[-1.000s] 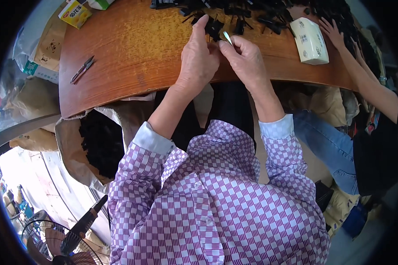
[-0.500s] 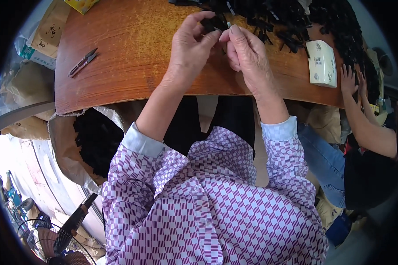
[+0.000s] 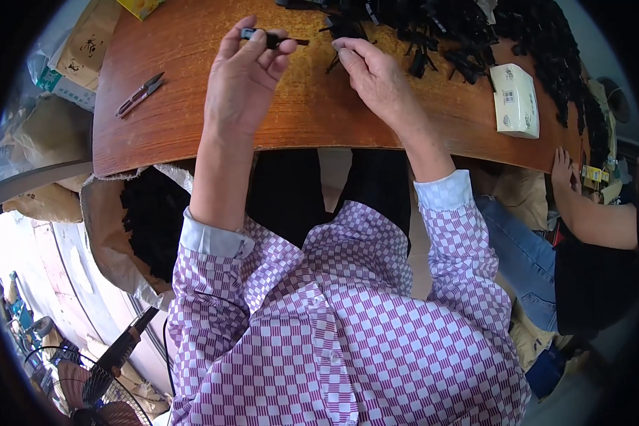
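Note:
My left hand (image 3: 245,74) is raised over the left-middle of the brown table, its thumb and fingers closed on a small black piece (image 3: 271,40). That piece has a greyish end at the left and a thin dark stem sticking out to the right. My right hand (image 3: 378,77) is at the table's far middle, thumb and forefinger drawn together. Its fingertips are right beside a black piece with thin legs (image 3: 344,28) on the tabletop. Whether they grip part of it, I cannot make out.
Many black pieces (image 3: 447,28) are heaped along the far and right table (image 3: 184,135). Thread snips (image 3: 140,94) lie at left, a white tissue pack (image 3: 515,101) at right. Below stand a sack of black pieces (image 3: 153,220) and a fan (image 3: 85,383). Another person's arm (image 3: 589,213) is at right.
My hands have parted. The left has moved left with the small black piece; the right has turned toward the black piece on the table. The other person's hands have shifted down.

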Demonstrator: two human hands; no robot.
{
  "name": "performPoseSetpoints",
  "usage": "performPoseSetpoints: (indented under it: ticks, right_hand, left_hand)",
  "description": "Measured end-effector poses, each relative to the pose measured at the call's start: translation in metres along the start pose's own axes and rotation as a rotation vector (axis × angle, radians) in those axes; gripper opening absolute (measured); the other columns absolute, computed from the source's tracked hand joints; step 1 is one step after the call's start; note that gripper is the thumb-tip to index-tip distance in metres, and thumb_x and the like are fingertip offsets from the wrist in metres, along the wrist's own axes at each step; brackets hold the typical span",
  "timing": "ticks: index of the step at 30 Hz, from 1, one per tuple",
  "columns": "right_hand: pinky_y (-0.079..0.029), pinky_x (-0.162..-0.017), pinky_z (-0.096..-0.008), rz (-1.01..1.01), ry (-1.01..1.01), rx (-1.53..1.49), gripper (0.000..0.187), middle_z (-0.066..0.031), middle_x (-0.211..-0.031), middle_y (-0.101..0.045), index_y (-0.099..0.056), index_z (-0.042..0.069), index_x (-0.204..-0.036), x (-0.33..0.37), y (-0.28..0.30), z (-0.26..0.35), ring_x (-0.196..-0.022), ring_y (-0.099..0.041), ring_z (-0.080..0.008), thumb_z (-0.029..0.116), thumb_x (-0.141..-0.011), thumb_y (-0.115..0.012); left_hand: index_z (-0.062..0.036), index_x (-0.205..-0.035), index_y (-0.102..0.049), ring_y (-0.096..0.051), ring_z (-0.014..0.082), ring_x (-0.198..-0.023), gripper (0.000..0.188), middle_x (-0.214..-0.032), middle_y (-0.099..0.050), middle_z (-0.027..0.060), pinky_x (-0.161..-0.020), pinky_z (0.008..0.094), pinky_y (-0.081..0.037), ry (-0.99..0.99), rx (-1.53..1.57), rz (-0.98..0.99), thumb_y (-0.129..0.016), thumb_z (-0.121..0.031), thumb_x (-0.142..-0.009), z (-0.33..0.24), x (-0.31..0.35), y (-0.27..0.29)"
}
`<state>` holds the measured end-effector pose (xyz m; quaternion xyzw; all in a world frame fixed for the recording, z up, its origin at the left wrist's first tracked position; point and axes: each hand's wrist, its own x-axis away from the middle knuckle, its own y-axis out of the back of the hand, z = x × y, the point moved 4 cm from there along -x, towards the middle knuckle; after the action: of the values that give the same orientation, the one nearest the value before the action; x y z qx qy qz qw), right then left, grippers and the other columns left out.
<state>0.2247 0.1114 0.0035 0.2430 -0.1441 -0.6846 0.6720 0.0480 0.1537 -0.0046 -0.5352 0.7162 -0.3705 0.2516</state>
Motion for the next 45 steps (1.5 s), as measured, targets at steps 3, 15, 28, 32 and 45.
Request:
performPoseSetpoints:
  ticks: [3,15,28,32,45]
  right_hand:
    - [-0.032,-0.048,-0.0187,-0.073,0.051,-0.108,0.03,0.0051,-0.064,-0.041,-0.057,0.001,-0.113,0.01,0.004,0.004,-0.054,-0.038,-0.0031,0.025,-0.098,-0.046]
    - [-0.046,-0.049,-0.026,0.114,0.201,-0.12,0.022,-0.0059,-0.061,-0.057,-0.057,0.003,-0.095,0.059,-0.005,0.08,-0.054,-0.058,-0.0131,0.023,-0.097,-0.048]
    - [-0.053,-0.055,-0.0285,0.148,0.203,-0.1,0.017,-0.0102,-0.071,-0.065,-0.055,0.0,-0.093,0.079,-0.012,0.084,-0.065,-0.067,-0.0193,0.016,-0.096,-0.048]
    - [-0.052,-0.055,-0.0302,0.081,0.21,-0.145,0.015,-0.0115,-0.071,-0.065,-0.056,0.0,-0.092,0.086,-0.014,0.08,-0.064,-0.067,-0.0221,0.012,-0.095,-0.049]
    - [-0.047,-0.054,-0.0291,-0.011,0.149,-0.265,0.014,-0.011,-0.07,-0.061,-0.056,0.0,-0.097,0.101,-0.022,0.072,-0.06,-0.061,-0.0181,0.014,-0.093,-0.054]
  left_hand:
    - [-0.0015,-0.126,-0.036,-0.065,0.0187,-0.077,0.037,-0.094,-0.06,0.0148,-0.061,0.0217,-0.05,-0.114,-0.365,-0.006,-0.052,-0.005,-0.092,-0.011,0.025,-0.012]
    - [-0.0041,-0.112,-0.041,-0.062,0.0102,-0.069,0.027,-0.09,-0.056,0.0068,-0.056,0.0206,-0.051,-0.169,-0.848,0.1,-0.055,0.002,-0.09,0.003,0.094,-0.043]
    - [-0.0044,-0.11,-0.042,-0.063,0.0115,-0.066,0.027,-0.084,-0.061,0.0088,-0.056,0.0237,-0.052,-0.194,-1.019,0.089,-0.056,0.002,-0.088,0.001,0.11,-0.047]
    - [-0.004,-0.11,-0.042,-0.064,0.0147,-0.067,0.029,-0.079,-0.062,0.0113,-0.057,0.0267,-0.052,-0.226,-1.116,0.064,-0.057,0.003,-0.086,0.003,0.116,-0.053]
    - [-0.0059,-0.11,-0.046,-0.061,0.0172,-0.065,0.026,-0.082,-0.062,0.0105,-0.054,0.0266,-0.047,-0.403,-1.162,0.012,-0.053,-0.001,-0.086,0.016,0.121,-0.039]
